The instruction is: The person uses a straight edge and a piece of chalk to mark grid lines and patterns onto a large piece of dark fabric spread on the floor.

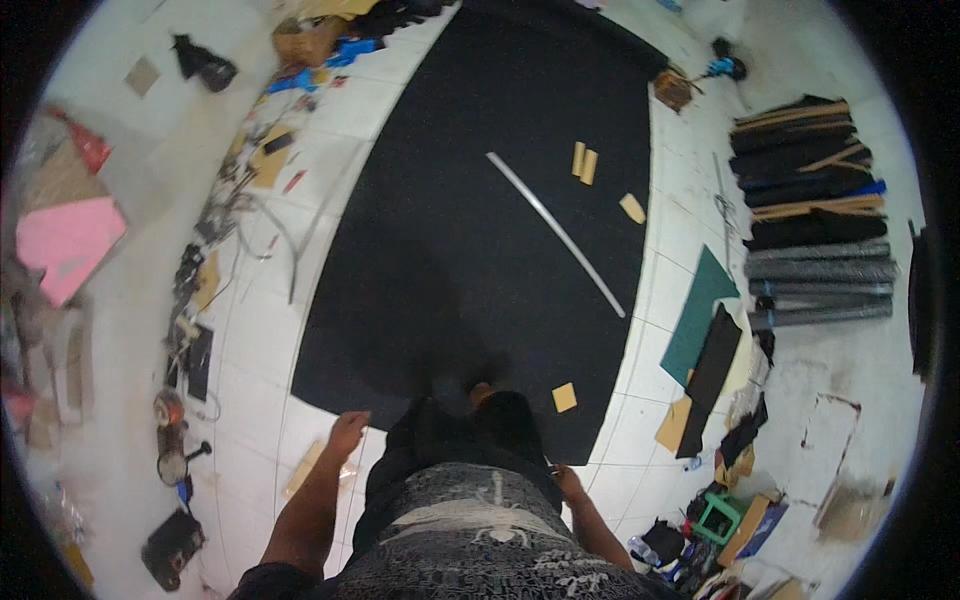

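I stand at the near edge of a large black sheet (470,250) spread on the white tiled floor. My left hand (347,434) hangs at my side over the sheet's near left corner, fingers loosely curled, holding nothing I can see. My right hand (568,483) hangs low by my hip, near the sheet's near edge, also with nothing visible in it. A long pale metal ruler (556,232) lies diagonally on the sheet. Small tan cardboard pieces (584,163) rest on the sheet, one (564,397) close to my feet.
Stacked black and grey material rolls (815,215) lie at the right. A green cutting mat (698,315) and black strips lie beside the sheet. Tools and scraps (190,300) line the left side, with a pink sheet (68,245) beyond. A small green stool (722,515) stands near right.
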The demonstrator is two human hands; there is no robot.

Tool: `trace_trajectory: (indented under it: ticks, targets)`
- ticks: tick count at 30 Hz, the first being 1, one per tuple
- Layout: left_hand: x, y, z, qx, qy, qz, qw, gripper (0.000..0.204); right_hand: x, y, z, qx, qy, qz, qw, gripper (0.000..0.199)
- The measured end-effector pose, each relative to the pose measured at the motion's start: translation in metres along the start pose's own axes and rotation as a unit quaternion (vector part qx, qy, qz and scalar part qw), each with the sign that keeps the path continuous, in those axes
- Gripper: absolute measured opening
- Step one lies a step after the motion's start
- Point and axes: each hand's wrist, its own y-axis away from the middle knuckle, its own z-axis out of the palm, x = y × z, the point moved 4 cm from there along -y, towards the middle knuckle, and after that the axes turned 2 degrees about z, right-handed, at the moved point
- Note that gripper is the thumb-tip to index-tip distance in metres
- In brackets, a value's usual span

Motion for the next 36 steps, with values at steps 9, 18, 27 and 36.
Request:
trace_trajectory:
  ticks: [9,18,27,36]
  targets:
    - [-0.023,-0.016,-0.057,0.093,-0.151,-0.012,0.984,0.041,-0.001,-0.046,0.022,0.011,-0.176,0.073,0.982,0.037]
    - [0.1,-0.038,0.103,0.103,-0.042,-0.113,0.987,0.038,0.036,-0.16,-0.145,0.052,-0.022,-0.055,0.997,0.025]
    - [0.214,-0.062,0.247,0.045,-0.128,0.032,0.99,0.049,-0.062,-0.261,-0.372,0.139,-0.054,-0.007,0.989,0.026]
    - [0.118,-0.124,0.176,0.107,-0.196,0.025,0.974,0.048,-0.193,-0.315,-0.403,0.094,-0.035,-0.105,0.989,0.026]
